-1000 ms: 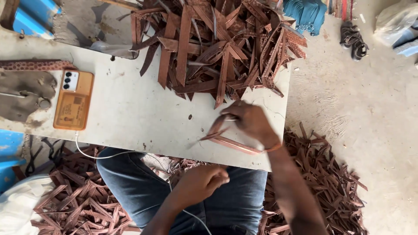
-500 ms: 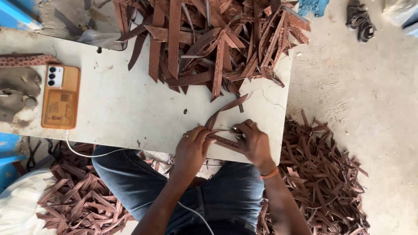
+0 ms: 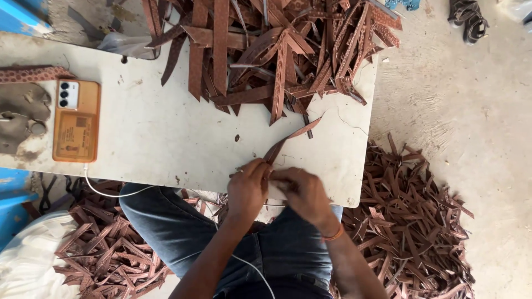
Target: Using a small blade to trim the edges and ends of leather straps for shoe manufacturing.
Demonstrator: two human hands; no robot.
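My left hand (image 3: 249, 187) and my right hand (image 3: 302, 190) meet at the near edge of the white table (image 3: 160, 138), both pinching the near end of a brown leather strap (image 3: 288, 138). The strap runs from my fingers up and to the right across the table top. A big heap of similar brown straps (image 3: 277, 50) covers the far side of the table.
An orange phone (image 3: 76, 120) lies at the table's left with a white cable hanging off the edge. Worn leather pieces (image 3: 22, 113) sit beside it. Piles of brown straps cover the floor at the right (image 3: 410, 221) and the lower left (image 3: 105, 249). Sandals (image 3: 468, 19) lie top right.
My left hand rose from my lap to the table edge and joined the right hand on the strap. Both hands now sit closer together at the near edge.
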